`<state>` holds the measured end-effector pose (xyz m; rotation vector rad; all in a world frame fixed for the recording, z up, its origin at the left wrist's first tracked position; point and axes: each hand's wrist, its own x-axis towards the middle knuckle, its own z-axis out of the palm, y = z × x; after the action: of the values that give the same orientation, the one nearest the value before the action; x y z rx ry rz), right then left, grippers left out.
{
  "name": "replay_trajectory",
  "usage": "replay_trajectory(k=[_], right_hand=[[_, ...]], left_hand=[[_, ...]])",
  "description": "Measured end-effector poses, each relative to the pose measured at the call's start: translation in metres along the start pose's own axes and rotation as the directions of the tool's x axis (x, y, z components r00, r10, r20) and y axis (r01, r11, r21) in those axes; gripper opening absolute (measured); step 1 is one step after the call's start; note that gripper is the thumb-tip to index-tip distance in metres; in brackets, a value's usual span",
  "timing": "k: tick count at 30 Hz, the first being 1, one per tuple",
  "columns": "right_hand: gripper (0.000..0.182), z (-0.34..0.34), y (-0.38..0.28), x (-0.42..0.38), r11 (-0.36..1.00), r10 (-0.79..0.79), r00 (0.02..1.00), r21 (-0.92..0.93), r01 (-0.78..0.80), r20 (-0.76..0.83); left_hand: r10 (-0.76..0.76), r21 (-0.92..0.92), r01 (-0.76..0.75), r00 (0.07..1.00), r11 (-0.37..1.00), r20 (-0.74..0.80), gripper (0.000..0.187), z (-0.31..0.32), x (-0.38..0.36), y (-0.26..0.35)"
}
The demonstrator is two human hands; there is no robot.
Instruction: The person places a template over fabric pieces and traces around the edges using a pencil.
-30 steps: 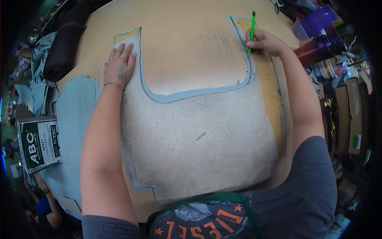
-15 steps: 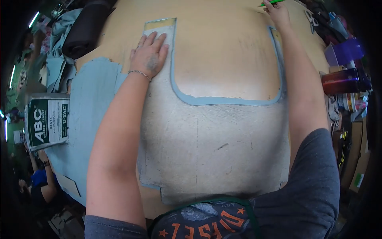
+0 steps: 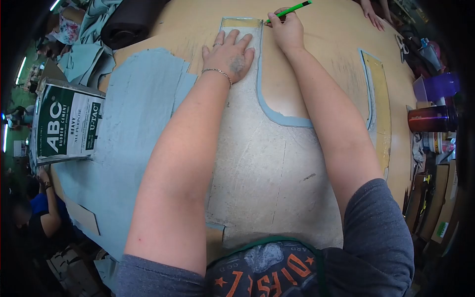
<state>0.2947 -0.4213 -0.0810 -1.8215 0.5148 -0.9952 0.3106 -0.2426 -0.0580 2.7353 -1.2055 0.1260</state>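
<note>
The right hand (image 3: 286, 30) pinches a green pencil (image 3: 289, 10) between thumb and fingers, its tip down at the top inner corner of the template's left strap. The pencil's long axis slants up and away to the right of the grip, so its free end points toward the far side of the table (image 3: 316, 54). Just left of that grip, the left hand (image 3: 230, 55) lies flat, fingers spread, pressing on the same strap; it holds nothing. A thin bracelet (image 3: 216, 73) circles its wrist.

Nearer than both hands, the grey template (image 3: 267, 168) spreads toward the person's chest, its U-shaped cut-out edged in blue opening between the forearms. The strap runs lengthwise away from the person, and both hands sit at its far end, the right one nearer the edge where the pencil tip rests.

Left of the left forearm lies a blue sheet (image 3: 133, 123), and beyond it a can (image 3: 67, 123) labelled ABC. Right of the right arm, well apart, are the template's other strap and a dark bottle (image 3: 430, 119). At the table's far edge another person's hand (image 3: 372, 15) rests.
</note>
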Motion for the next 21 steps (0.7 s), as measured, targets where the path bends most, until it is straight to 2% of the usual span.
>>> replay_trajectory(k=[3, 4, 6, 10, 12, 15, 20, 21], right_hand=[[0.019, -0.002, -0.019, -0.016, 0.963, -0.088, 0.995, -0.249, 0.099, 0.055], [0.018, -0.004, -0.029, -0.026, 0.953, -0.102, 0.991, -0.276, 0.123, 0.089], [0.018, -0.011, -0.049, -0.054, 0.931, -0.125, 0.98, -0.322, 0.17, 0.154], [0.013, -0.038, -0.088, -0.127, 0.88, -0.324, 0.893, -0.247, 0.406, 0.312], [0.012, -0.058, -0.103, -0.156, 0.915, -0.228, 0.863, -0.205, 0.349, 0.451], [0.012, -0.105, -0.116, -0.185, 0.934, -0.171, 0.839, -0.186, 0.304, 0.517], [0.009, -0.188, -0.095, -0.181, 0.962, 0.032, 0.919, -0.262, 0.078, 0.392], [0.009, -0.201, -0.092, -0.179, 0.965, 0.071, 0.933, -0.262, 0.026, 0.353]], left_hand=[[-0.005, -0.01, 0.005, 1.0, 1.0, 0.002, 0.044, 0.0, 0.001, 0.001], [-0.009, -0.015, 0.009, 1.0, 1.0, 0.004, 0.044, -0.001, 0.001, 0.002], [-0.014, -0.032, 0.015, 1.0, 0.999, 0.023, 0.044, -0.003, 0.001, 0.002], [-0.029, -0.075, 0.033, 0.998, 0.997, 0.055, 0.044, -0.006, 0.0, 0.003], [-0.029, -0.067, 0.031, 0.999, 0.997, 0.033, 0.044, -0.004, 0.001, 0.0], [-0.007, -0.047, 0.007, 1.0, 0.999, -0.012, 0.043, 0.001, 0.002, 0.001], [0.026, -0.034, -0.03, 0.993, 0.999, -0.116, 0.037, 0.002, 0.0, 0.001], [0.077, 0.004, -0.078, 0.981, 0.997, -0.179, 0.034, 0.003, -0.001, -0.002]])
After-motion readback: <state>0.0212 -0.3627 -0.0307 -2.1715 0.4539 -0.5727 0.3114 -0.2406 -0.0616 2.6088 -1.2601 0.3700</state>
